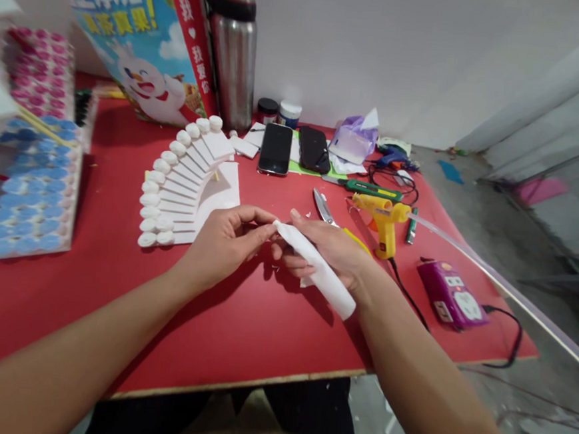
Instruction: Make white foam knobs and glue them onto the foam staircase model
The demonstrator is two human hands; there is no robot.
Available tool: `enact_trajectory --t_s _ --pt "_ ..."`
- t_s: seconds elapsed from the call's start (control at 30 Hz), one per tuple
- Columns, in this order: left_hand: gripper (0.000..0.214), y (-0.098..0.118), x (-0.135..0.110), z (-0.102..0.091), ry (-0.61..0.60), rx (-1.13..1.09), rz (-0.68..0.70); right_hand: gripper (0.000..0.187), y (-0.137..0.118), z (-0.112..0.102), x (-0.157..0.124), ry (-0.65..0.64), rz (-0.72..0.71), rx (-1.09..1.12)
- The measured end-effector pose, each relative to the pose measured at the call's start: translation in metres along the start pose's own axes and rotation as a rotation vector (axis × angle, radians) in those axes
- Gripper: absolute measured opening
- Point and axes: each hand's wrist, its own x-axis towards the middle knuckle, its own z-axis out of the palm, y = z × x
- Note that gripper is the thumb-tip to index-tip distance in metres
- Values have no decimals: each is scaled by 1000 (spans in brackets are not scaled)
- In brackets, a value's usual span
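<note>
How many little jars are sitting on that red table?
2. Both stand at the back: a dark-lidded jar beside the steel flask, a white-lidded jar just right of it. Others may be hidden.

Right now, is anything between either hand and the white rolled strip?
Nothing visible is. The left hand pinches the upper end of the white rolled strip and the right hand holds it lower down, above the red table. The scissors and glue gun lie beyond the right hand, apart from the strip.
</note>
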Motion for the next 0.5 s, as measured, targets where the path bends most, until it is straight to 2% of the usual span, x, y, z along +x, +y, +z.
enact_trajectory --t_s 0.07,0.23,0.37,0.5 --pt "12 -1 0 0 38 12 -8 41 1 1 0 33 -75 -59" --pt "10 -2 -1 4 121 15 -35 39 3 5 -1 226 -218 -252" --pt "8 -1 0 6 166 11 -49 33 7 7 1 333 -343 -434" --pt "8 -2 1 4 162 19 -58 27 10 10 4 396 -416 -526"
